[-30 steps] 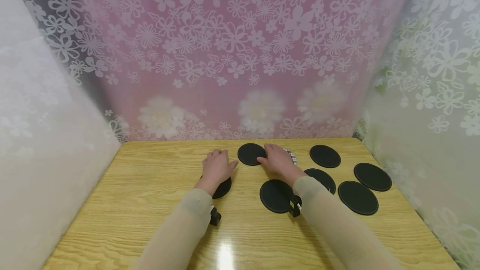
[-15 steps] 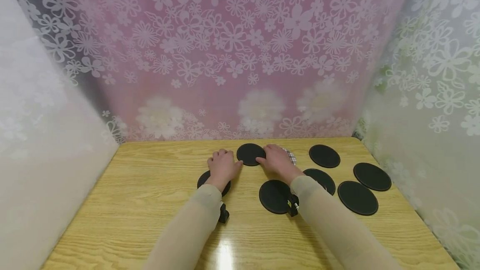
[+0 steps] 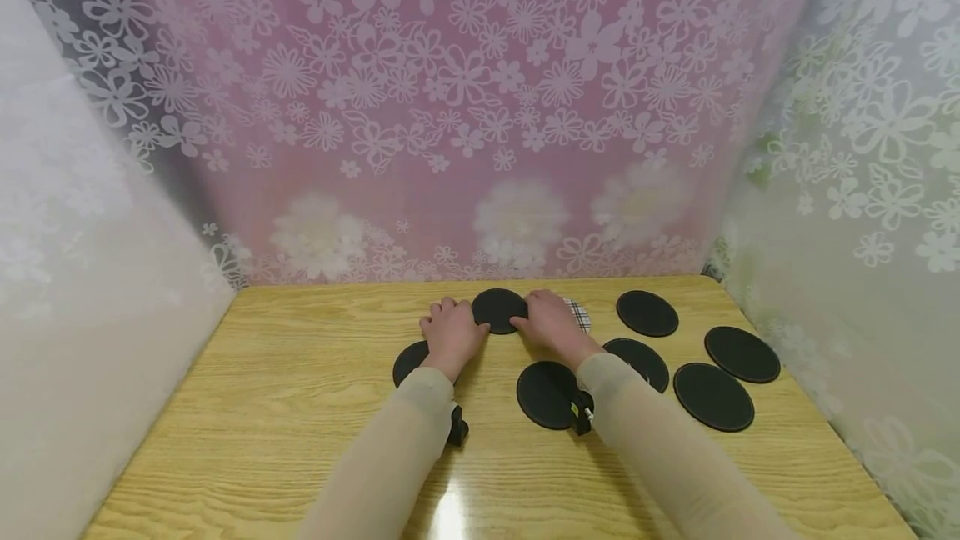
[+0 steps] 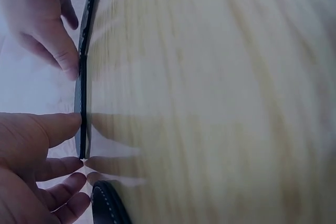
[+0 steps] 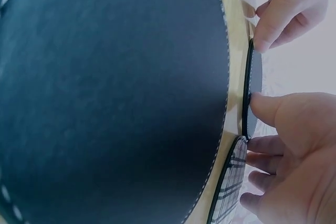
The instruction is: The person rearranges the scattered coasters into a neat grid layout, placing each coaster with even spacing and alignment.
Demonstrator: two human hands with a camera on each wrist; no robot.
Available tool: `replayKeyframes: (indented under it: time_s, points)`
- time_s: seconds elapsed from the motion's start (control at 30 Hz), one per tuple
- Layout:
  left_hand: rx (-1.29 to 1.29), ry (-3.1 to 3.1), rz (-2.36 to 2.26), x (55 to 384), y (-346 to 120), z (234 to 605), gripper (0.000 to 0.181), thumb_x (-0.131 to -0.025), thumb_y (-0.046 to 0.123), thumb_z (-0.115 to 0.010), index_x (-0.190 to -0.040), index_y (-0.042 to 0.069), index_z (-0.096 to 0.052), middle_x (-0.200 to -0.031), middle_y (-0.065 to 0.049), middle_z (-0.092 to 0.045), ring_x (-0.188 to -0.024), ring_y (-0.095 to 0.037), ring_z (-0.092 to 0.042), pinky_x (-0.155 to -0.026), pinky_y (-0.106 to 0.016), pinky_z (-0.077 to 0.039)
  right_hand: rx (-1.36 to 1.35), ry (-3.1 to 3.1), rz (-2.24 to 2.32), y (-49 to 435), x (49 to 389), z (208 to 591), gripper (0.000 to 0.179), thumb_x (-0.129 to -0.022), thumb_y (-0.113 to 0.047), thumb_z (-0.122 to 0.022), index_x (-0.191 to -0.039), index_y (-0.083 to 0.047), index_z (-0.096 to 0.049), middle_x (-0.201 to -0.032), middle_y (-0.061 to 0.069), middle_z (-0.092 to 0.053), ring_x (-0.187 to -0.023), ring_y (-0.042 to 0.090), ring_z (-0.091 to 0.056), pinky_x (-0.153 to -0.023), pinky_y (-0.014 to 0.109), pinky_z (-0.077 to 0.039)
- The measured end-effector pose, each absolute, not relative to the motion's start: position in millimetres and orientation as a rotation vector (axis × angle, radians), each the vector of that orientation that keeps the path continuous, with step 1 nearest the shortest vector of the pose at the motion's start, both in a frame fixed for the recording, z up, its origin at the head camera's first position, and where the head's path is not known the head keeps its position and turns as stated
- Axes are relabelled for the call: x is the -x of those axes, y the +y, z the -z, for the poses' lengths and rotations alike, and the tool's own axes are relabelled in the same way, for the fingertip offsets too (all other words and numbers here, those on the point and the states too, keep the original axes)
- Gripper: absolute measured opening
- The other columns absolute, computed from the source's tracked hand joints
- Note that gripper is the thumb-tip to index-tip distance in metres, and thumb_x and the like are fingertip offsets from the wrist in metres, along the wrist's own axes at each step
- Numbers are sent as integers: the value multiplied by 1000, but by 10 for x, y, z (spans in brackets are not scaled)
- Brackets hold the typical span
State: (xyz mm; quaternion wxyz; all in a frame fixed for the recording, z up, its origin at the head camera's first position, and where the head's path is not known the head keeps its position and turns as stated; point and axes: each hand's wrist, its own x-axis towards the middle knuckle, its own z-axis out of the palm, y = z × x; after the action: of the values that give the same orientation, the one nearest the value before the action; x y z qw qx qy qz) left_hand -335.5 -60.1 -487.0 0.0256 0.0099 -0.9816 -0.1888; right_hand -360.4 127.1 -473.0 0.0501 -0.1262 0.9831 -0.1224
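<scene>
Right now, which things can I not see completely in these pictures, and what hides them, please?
Head view: part of the checked disc, covered by the right grip.
Head view: part of the leftmost black disc, covered by the left grip and left sleeve.
Right wrist view: the large dark disc, cut off by the top and bottom edges.
Left wrist view: the face of the black disc between the grips, seen nearly edge-on.

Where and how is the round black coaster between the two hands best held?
I'd take the round black coaster by its thin rim, from left and right at once: it is flat and round with no handle, so opposite edges should balance it. The left hand and right hand are at those sides.
</scene>
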Motion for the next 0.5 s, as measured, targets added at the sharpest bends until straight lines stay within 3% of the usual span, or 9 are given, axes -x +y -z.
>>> replayKeyframes:
  time_s: [0.3,0.43,0.5]
  points:
    - [-75,-3033,645,3368,-584,4843,51,-103,43,-81,-138,7,-73,-138,-21,-63,-126,-42,-54,-102,-61,-44,295,2986,534,1188,3625,4672,49,-108,-26,-74,-140,12,-67,-145,29,-62,-135,45,-59,-113,56,-49]
    - [-74,-3015,710,3372,-600,4848,46,-102,38,-83,-133,6,-74,-134,-21,-64,-126,-43,-55,-101,-60,-44,265,2999,635,1188,3634,4659,25,-103,-18,-78,-107,6,-78,-109,20,-70,-108,37,-65,-97,50,-54]
    - [-74,-3005,743,3366,-610,4846,44,-101,35,-83,-132,5,-74,-133,-21,-65,-126,-44,-56,-102,-61,-44,259,3009,661,1193,3634,4665,22,-102,-16,-79,-89,3,-75,-91,13,-64,-96,32,-59,-88,46,-49]
